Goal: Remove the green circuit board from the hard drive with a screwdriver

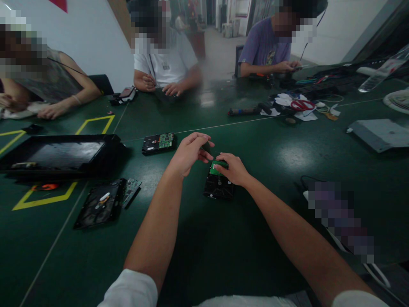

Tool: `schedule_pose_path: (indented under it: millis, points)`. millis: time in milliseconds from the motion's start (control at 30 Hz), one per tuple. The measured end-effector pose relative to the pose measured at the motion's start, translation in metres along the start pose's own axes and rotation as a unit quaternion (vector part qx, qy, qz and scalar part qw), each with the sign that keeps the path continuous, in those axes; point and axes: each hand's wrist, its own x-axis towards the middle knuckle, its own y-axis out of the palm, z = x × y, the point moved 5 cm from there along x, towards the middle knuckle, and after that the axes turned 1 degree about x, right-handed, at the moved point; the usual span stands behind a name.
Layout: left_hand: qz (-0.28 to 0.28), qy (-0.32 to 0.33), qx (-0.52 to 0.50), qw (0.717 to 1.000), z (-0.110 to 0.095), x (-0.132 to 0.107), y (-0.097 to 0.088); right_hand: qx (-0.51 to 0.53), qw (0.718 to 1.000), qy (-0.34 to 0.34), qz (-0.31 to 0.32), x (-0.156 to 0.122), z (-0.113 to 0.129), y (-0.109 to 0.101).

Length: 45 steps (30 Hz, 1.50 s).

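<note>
A black hard drive [219, 187] lies flat on the dark green table in front of me. My right hand [235, 168] is at its far end, thumb and fingers closed around a green circuit board [215, 168] on the drive. Just left of and beyond it, my left hand [192, 151] is raised with curled fingers. Something small and dark seems to be between those fingers, too unclear to name. Another hard drive [158, 143], its green board showing, lies left of my left hand. Nearer to me on the left is a black drive [99, 204] beside a loose circuit board [131, 192].
A large black tray [60, 155] stands at the left over yellow tape marks. On the right are a grey metal box [380, 134], a blurred-out object [341, 217] and a white fan [398, 101]. Cables and gloves [287, 101] lie farther back. Several people sit across the table.
</note>
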Motion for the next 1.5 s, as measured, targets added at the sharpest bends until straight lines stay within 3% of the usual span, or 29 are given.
schedule_pose_path:
  millis: [633, 967, 1267, 1500]
  points:
    - [0.007, 0.005, -0.01, 1.0, 0.0018, 0.0006, -0.0007, -0.004, 1.0, 0.0, -0.002, -0.0002, -0.0014, 0.0018]
    - [-0.005, 0.024, 0.034, 0.999, 0.0003, 0.0014, -0.002, 0.01, 1.0, 0.001, 0.0, -0.0014, -0.0013, 0.0006]
    - [-0.006, 0.007, -0.01, 1.0, 0.002, 0.0012, -0.003, 0.002, 1.0, 0.004, 0.006, -0.0009, -0.0027, 0.0012]
    - [-0.023, 0.029, 0.035, 0.999, -0.0009, 0.0018, -0.0057, 0.001, 1.0, 0.006, -0.005, 0.0, -0.001, 0.0]
